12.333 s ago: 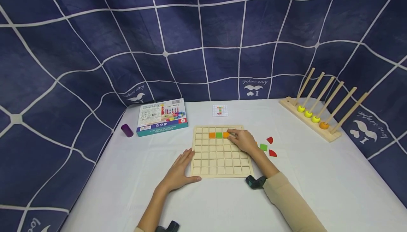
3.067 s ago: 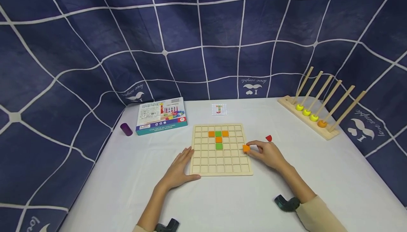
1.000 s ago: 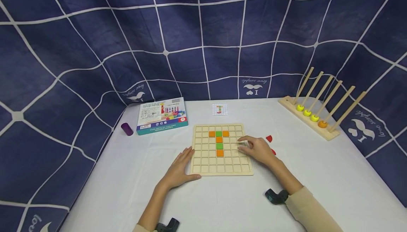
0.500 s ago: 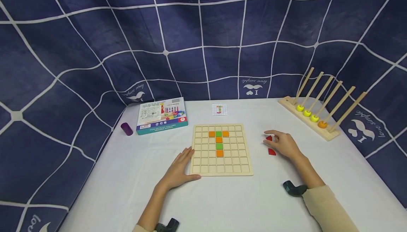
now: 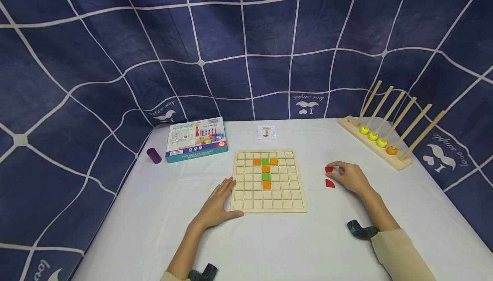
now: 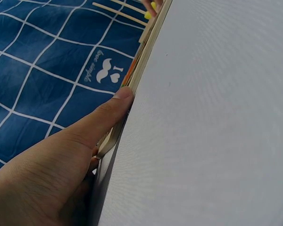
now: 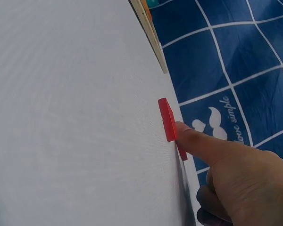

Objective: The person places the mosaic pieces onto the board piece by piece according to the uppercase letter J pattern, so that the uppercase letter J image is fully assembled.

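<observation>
A wooden grid board [image 5: 246, 195] lies in mid-table. Orange and green square tiles [image 5: 266, 176] sit in its cells as a top row with a column running down from its middle. My left hand [image 5: 215, 207] rests along the board's left side, fingers spread straight, thumb against the front edge; the left wrist view shows the thumb [image 6: 101, 117] touching that edge. Right of the board, my right hand [image 5: 351, 177] pinches a red quarter-circle tile [image 5: 328, 170] between thumb and index finger. A second red quarter-circle tile [image 5: 330, 183] lies just nearer on the cloth.
Behind the board lies a small pattern card [image 5: 266, 132] with a J-like figure. A boxed set [image 5: 197, 140] and a purple cylinder [image 5: 154, 155] are at the left. A wooden peg rack [image 5: 375, 144] with several beads stands at the back right.
An orange tile now sits at the column's bottom. My right hand has left the board, moved right and taken the farther red tile, shifting it slightly. The left hand stays put.
</observation>
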Available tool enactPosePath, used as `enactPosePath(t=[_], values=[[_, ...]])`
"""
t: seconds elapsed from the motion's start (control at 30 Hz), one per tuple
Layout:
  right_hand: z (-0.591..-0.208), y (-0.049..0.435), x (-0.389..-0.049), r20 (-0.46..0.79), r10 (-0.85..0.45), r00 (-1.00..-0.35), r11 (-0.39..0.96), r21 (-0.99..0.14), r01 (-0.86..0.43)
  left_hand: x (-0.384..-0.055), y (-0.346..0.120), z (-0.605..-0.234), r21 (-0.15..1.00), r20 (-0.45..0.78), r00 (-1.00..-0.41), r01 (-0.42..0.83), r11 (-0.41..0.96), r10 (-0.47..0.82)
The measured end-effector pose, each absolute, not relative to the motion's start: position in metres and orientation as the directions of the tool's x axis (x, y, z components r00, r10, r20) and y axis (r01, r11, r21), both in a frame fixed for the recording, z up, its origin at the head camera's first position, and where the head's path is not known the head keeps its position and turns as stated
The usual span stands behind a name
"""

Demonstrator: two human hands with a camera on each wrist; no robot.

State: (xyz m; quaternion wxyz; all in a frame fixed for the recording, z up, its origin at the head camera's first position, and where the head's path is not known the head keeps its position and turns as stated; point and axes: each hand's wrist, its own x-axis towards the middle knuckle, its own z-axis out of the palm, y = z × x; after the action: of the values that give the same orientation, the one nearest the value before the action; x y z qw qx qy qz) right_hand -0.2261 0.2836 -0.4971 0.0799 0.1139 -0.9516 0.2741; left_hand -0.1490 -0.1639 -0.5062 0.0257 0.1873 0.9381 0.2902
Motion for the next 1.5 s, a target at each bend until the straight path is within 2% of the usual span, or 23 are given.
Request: enactPosePath(t=[0.47, 0.7, 0.97, 1.13, 1.37, 1.5], values=[[-0.495, 0.275, -0.220, 0.349, -0.159, -0.923, 0.813, -0.485, -0.323, -0.150, -0.163, -0.507, 0.554, 0.042, -0.933, 0.320, 0.769, 0.358], [-0.483, 0.234, -0.212, 0.413, -0.271, -0.869, 0.760, -0.463, -0.457, -0.150, -0.162, -0.506, 0.561, 0.054, -0.933, 0.323, 0.762, 0.356], [-0.481, 0.178, -0.201, 0.359, -0.392, -0.847, 0.701, -0.480, -0.528, -0.151, -0.163, -0.505, 0.557, 0.057, -0.929, 0.334, 0.761, 0.366], [-0.489, 0.148, -0.197, 0.368, -0.465, -0.805, 0.667, -0.451, -0.592, -0.151, -0.164, -0.506, 0.554, 0.058, -0.929, 0.334, 0.762, 0.365], [-0.500, 0.120, -0.192, 0.359, -0.548, -0.756, 0.623, -0.429, -0.655, -0.150, -0.165, -0.508, 0.551, 0.051, -0.932, 0.326, 0.768, 0.358], [-0.502, 0.111, -0.192, 0.356, -0.559, -0.749, 0.624, -0.414, -0.663, -0.150, -0.165, -0.508, 0.550, 0.047, -0.933, 0.323, 0.770, 0.357]])
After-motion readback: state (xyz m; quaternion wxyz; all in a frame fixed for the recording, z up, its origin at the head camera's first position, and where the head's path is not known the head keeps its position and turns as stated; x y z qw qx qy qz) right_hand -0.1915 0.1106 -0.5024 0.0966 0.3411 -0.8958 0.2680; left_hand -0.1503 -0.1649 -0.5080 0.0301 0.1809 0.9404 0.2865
